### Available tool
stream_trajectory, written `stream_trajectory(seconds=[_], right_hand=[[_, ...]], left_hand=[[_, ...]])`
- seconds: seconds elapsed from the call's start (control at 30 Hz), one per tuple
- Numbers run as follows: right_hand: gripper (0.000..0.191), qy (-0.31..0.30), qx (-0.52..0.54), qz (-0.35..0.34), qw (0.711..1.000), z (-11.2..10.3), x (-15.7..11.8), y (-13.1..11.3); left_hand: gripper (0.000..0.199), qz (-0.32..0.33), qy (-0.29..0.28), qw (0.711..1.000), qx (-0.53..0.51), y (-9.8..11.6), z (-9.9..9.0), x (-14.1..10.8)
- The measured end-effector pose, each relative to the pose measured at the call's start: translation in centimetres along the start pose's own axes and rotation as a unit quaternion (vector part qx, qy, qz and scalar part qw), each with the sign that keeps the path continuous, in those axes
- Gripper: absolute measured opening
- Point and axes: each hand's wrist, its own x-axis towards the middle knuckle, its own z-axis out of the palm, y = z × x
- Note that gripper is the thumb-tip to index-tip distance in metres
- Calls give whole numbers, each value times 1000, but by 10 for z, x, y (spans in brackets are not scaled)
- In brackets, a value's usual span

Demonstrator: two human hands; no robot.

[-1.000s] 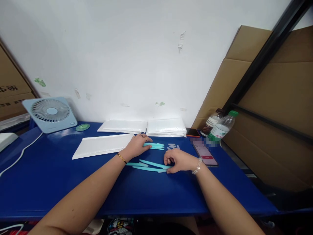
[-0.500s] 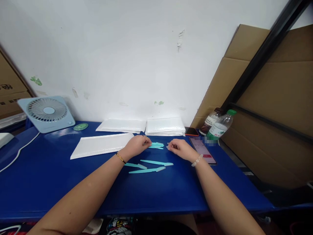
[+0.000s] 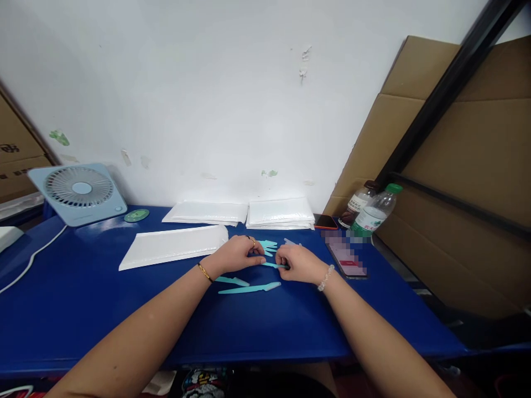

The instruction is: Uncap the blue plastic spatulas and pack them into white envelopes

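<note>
Between my hands is a turquoise razor-like stick [image 3: 271, 265]. My left hand [image 3: 238, 252] has thumb and fingers closed on its left end, and my right hand [image 3: 301, 262] pinches its right end. Just behind them, a small fan of similar turquoise sticks [image 3: 269, 245] lies on the blue table [image 3: 257, 326]. Nearer the front edge rest two more, one whole [image 3: 249, 288] and one [image 3: 235, 281] partly covered by my left wrist. A pale translucent piece [image 3: 291, 242] shows behind my right hand.
A white padded envelope [image 3: 170, 246] lies left of my left hand. Two stacks of envelopes, left [image 3: 205, 212] and right [image 3: 281, 214], sit along the wall. A fan [image 3: 82, 188] stands far left; a phone [image 3: 346, 254] and bottles [image 3: 375, 213] are at the right.
Both hands have moved nearer the front edge and onto the stick that lay loose before. My left hand has left the fanned sticks, and my right hand has come away from the pale piece.
</note>
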Motion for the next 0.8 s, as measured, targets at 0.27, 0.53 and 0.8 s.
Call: stream_trajectory(seconds=[0.27, 0.53, 0.8], right_hand=[[5, 24, 24, -13, 999, 0, 3, 2], [8, 85, 48, 77, 992, -20, -8, 24], [17, -77, 85, -68, 991, -10, -3, -27]], left_hand=[[18, 17, -10, 999, 39, -4, 9, 4], [19, -52, 48, 995, 71, -24, -6, 0], [31, -46, -83, 992, -79, 2, -22, -9]])
